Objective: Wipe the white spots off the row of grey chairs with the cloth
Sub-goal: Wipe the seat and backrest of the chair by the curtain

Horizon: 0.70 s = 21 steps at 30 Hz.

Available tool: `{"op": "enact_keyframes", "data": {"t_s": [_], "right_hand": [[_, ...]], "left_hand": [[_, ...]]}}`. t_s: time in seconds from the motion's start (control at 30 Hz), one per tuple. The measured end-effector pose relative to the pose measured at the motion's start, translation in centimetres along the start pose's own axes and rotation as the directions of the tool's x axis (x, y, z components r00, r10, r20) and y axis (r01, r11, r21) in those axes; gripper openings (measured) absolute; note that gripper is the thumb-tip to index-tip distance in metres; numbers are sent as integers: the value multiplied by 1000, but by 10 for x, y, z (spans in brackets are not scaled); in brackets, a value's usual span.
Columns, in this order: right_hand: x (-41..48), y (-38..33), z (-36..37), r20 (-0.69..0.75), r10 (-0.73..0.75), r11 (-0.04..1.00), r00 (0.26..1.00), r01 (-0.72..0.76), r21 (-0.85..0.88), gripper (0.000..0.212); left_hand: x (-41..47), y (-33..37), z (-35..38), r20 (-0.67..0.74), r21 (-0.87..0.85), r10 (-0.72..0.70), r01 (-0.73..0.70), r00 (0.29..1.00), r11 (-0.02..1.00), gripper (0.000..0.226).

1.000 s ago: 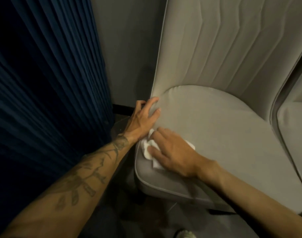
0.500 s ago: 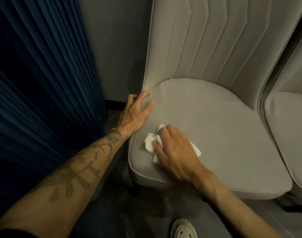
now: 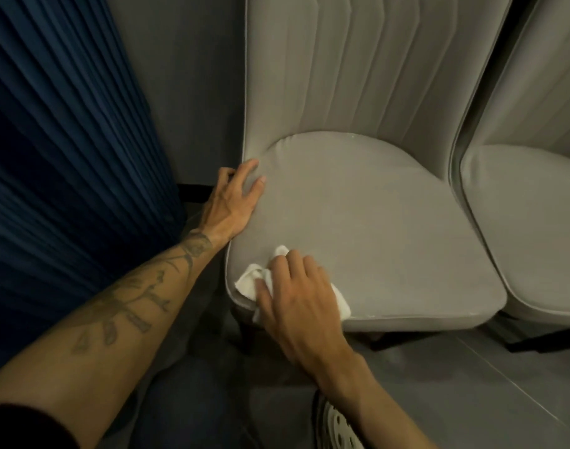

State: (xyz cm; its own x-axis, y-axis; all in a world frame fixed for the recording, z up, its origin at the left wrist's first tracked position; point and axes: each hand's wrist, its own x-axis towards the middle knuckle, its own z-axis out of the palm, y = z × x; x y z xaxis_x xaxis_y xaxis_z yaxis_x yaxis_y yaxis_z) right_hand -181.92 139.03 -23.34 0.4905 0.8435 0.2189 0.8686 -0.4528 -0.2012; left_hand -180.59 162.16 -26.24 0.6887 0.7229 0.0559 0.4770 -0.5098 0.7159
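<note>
A grey upholstered chair with a ribbed backrest fills the middle of the view. My right hand presses a crumpled white cloth flat onto the seat's front left corner, fingers spread over it. My left hand rests on the seat's left edge near the backrest, fingers apart and holding nothing. A few faint white specks show at the seat's back seam and along the front edge.
A second grey chair stands close on the right. A dark blue pleated curtain hangs at the left, a grey wall behind. Grey tiled floor lies below, with a pale perforated shoe at the bottom.
My right hand has slid the cloth toward the seat's front left corner. The view has shifted so that more floor and the second chair show. My left hand stays on the seat edge.
</note>
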Motion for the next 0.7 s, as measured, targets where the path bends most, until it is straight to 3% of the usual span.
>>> {"op": "enact_keyframes", "data": {"t_s": [0.13, 0.23, 0.33, 0.4, 0.53, 0.7], "right_hand": [[-21, 51, -16, 5, 61, 997, 998, -61, -43, 29], [-41, 102, -34, -91, 257, 965, 962, -262, -36, 29], [-39, 87, -26, -190, 419, 904, 888, -428, -6, 31], [-29, 42, -8, -193, 378, 922, 906, -387, -9, 28], [-18, -3, 13, -141, 89, 996, 986, -86, 21, 20], [-46, 66, -14, -195, 146, 986, 970, -158, -48, 15]], "left_hand": [[-11, -2, -3, 46, -1, -27, 27, 999, 1000, 57], [-24, -3, 3, 31, -31, -52, 53, 998, 998, 56], [-28, 0, 7, -21, -37, -42, 41, 999, 998, 53], [-27, -2, 9, -49, -40, -32, 30, 998, 999, 50], [-26, -5, 11, -83, -20, -17, 15, 996, 1000, 47], [-27, -5, 11, -78, -19, 5, -7, 997, 1000, 48]]}}
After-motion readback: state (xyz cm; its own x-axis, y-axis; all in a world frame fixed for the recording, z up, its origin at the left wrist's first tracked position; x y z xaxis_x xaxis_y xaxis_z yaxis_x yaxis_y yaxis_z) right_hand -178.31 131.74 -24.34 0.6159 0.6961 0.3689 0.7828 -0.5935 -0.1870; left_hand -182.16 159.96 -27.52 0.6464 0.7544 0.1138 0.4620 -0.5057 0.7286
